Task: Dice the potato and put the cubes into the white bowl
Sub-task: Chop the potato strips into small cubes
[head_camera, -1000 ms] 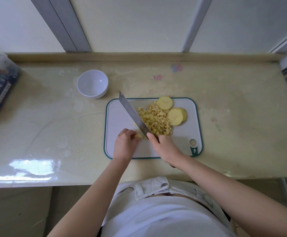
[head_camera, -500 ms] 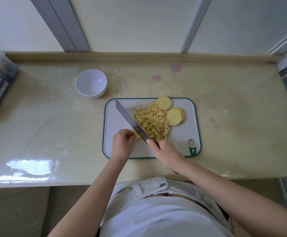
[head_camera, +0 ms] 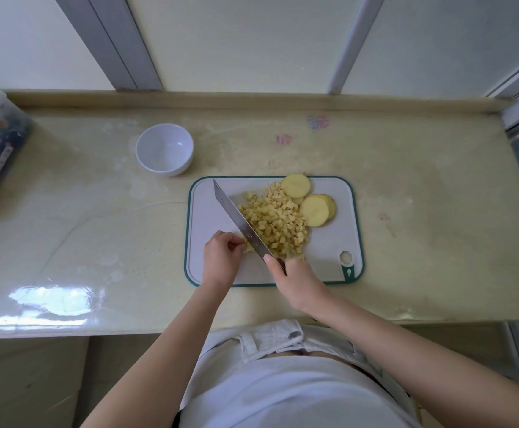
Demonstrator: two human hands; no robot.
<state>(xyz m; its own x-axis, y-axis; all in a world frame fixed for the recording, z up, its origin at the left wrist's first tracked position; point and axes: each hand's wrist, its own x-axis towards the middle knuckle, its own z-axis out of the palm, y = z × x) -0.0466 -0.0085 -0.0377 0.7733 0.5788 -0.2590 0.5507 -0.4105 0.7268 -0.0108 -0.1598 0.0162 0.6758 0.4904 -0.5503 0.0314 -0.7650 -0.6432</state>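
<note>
While R hand [head_camera: 301, 279] grips it, knife [head_camera: 239, 220] points far-left (long axis diagonal).

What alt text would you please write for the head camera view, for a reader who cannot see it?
A person dices potato on a cutting board: the right hand holds a knife beside a pile of cubes, while the left hand pinches a potato piece by the blade. Whole slices lie behind; the white bowl is empty.
</note>
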